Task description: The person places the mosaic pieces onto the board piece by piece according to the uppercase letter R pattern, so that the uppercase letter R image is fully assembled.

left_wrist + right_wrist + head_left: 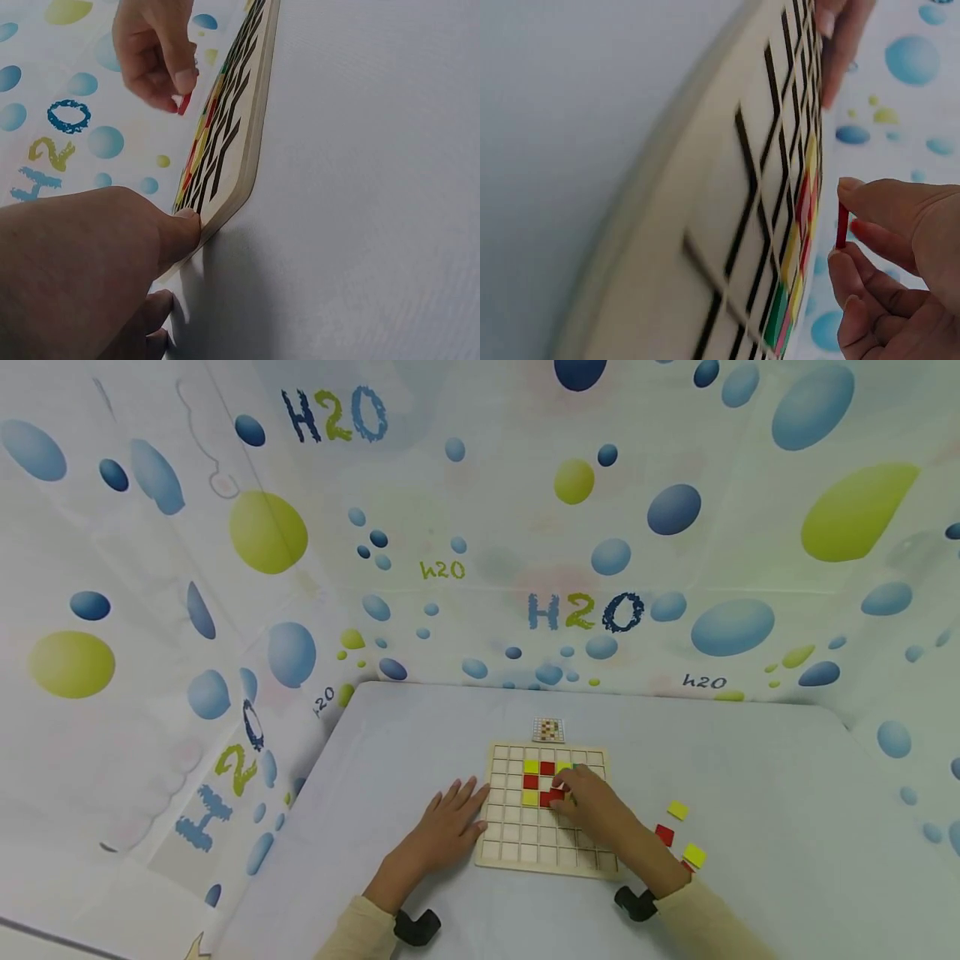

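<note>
A square wooden grid board (pixel 510 856) lies on the table with yellow, red and green tiles in several of its cells. Between thumb and fingertips, my right hand (pixel 600 806) pinches a thin red tile (pixel 843 226), held edge-on just above the board. Part of the board's right side is hidden under this hand. At the left edge, my left hand (pixel 448 827) lies with fingers spread and touches the board. Its thumb (pixel 180 229) rests on the board's rim in the left wrist view.
Loose tiles lie right of the board: a yellow tile (pixel 678 811), a red tile (pixel 664 835), another yellow tile (pixel 694 857) and a partly hidden red one. A small printed pattern card (pixel 548 730) lies behind the board. A patterned curtain (pixel 495 527) hangs behind the table.
</note>
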Available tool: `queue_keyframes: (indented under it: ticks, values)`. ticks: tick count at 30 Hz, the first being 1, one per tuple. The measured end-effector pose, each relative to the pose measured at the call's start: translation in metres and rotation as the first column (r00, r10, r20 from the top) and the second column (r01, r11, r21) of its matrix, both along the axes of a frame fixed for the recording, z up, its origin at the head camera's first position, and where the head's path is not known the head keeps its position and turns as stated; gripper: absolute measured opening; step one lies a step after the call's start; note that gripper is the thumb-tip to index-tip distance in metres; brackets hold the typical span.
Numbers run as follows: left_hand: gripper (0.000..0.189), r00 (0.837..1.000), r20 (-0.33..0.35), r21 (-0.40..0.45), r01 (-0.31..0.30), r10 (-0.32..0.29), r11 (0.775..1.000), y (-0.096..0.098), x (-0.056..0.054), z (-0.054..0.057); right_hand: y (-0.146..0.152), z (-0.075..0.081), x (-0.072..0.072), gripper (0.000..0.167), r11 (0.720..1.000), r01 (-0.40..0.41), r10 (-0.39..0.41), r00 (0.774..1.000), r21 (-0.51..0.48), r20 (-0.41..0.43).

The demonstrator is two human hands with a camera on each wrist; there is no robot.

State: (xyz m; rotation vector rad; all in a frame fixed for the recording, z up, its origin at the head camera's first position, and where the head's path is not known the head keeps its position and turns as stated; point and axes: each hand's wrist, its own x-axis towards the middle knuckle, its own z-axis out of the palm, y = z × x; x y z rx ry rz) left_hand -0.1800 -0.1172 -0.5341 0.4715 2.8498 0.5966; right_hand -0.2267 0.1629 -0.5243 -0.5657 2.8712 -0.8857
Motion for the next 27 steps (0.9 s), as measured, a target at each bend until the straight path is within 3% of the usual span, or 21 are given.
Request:
queue_keyframes:
  ticks: [10, 18, 27]
  values:
    - [0.063, 1.000, 0.006, 0.006, 0.009, -0.009, 1.000, -0.004, -0.003, -0.007, -0.030, -0.007, 0.011, 0.021, 0.990, -0.111, 0.118, 0.990, 0.088, -0.084]
    - [0.063, 1.000, 0.010, 0.016, 0.006, -0.006, 1.000, -0.005, -0.004, -0.008, -0.032, -0.011, 0.013, 0.022, 0.975, -0.144, 0.171, 0.972, 0.170, -0.161]
    - [0.063, 1.000, 0.008, 0.011, 0.010, -0.011, 1.000, -0.005, -0.004, -0.007, -0.030, -0.011, 0.015, 0.019, 0.969, -0.170, 0.204, 0.961, 0.180, -0.188]
